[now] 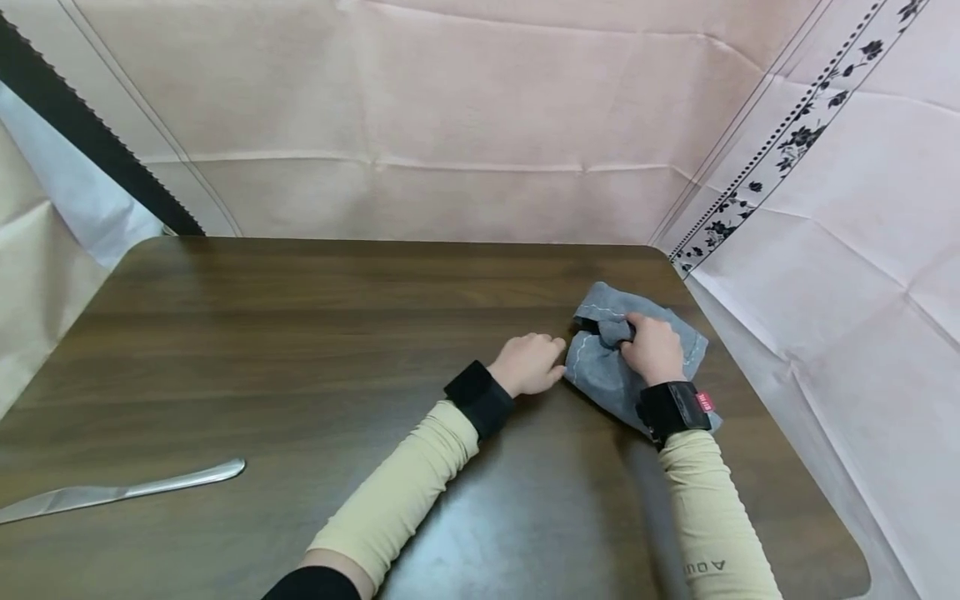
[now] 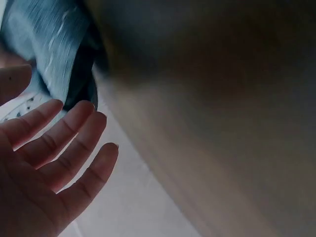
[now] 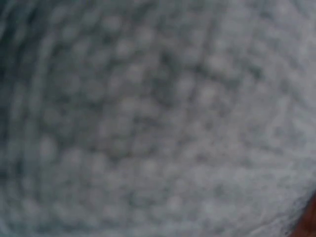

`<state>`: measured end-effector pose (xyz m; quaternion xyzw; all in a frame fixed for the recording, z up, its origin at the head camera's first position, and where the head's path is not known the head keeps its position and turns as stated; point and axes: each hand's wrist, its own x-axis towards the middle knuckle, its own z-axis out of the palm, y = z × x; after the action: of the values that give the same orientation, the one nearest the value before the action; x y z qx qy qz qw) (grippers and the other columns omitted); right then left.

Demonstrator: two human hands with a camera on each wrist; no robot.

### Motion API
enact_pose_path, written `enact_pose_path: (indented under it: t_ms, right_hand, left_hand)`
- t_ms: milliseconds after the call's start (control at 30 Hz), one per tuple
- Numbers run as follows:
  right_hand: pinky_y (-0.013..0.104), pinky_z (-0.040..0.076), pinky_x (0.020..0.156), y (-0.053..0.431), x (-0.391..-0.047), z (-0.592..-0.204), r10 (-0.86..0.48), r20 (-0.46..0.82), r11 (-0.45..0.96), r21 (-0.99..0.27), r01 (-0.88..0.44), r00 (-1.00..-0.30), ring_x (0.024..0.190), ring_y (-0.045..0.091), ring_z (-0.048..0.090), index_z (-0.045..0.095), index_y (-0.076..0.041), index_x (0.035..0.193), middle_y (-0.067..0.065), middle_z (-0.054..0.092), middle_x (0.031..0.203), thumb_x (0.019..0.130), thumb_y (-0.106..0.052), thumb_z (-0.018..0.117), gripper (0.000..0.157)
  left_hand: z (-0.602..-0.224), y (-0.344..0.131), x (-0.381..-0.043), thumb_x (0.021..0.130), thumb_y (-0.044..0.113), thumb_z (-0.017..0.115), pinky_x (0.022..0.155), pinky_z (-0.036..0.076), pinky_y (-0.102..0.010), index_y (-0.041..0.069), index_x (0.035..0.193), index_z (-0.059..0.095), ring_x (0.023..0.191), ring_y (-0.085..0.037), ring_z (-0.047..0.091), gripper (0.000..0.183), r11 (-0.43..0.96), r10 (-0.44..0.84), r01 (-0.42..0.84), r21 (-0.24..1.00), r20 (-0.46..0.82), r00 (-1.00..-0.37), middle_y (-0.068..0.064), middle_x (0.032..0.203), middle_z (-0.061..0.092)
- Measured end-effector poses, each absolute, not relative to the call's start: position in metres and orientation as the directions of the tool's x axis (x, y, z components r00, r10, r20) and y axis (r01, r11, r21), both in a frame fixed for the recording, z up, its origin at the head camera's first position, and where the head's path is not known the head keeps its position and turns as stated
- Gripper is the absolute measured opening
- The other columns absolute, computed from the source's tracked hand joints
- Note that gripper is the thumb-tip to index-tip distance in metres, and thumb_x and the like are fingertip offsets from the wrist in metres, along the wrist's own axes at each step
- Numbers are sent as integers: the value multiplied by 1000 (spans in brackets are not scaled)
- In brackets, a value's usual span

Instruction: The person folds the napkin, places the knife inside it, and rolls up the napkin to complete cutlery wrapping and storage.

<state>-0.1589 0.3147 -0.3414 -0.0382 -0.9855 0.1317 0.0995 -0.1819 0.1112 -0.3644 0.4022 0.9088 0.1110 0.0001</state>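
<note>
A piece of blue denim cloth (image 1: 611, 379) with white stitching lies bunched at the right side of the table, a dark fold or opening on its left. My right hand (image 1: 655, 348) grips it from above, fingers curled into the fabric. Denim (image 3: 148, 118) fills the right wrist view, blurred, with a sliver of skin in the lower right corner. Just left of the cloth is my left hand (image 1: 529, 363), its fingertips beside the cloth's left edge. In the left wrist view, that hand's fingers (image 2: 74, 143) are loosely spread below the denim (image 2: 47, 44), with nothing in them.
On the left of the brown wooden table (image 1: 337, 333) lies a silver table knife (image 1: 142, 490). Pale sheeting (image 1: 487, 108) hangs beyond the far edge, and a floral-bordered stretch (image 1: 847, 250) runs along the right. The table's right edge is close to the cloth.
</note>
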Motion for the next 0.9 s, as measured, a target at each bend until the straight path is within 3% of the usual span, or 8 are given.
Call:
enact_pose_path:
  t_ms: [400, 667, 900]
  right_hand:
    - [53, 43, 55, 312, -158, -339, 113, 219, 962, -270, 51, -969, 77, 44, 57, 60, -4, 101, 25, 60, 92, 75, 1, 55, 26]
    - [54, 43, 59, 303, -156, -330, 105, 246, 964, -264, 38, -964, 81, 45, 57, 59, -5, 112, 27, 60, 100, 78, -2, 58, 34]
    - [53, 44, 64, 292, -153, -315, 40, 397, 967, -246, -64, -917, 82, 43, 57, 62, -3, 106, 24, 61, 97, 75, 1, 59, 32]
  left_hand:
    - [-368, 148, -176, 93, 35, 50, 80, 46, -31, 1, 137, 31, 106, -21, 55, 60, 690, 685, 632, 354, -36, -728, -10, 125, 53]
    - [-366, 154, -171, 92, 29, 53, 60, 43, -23, -2, 131, 33, 75, -15, 59, 53, 615, 733, 673, 411, 17, -680, -5, 85, 59]
    - [-360, 153, -166, 93, 23, 52, 60, 42, -24, -5, 135, 28, 76, -16, 59, 55, 549, 750, 724, 419, 135, -647, -9, 94, 60]
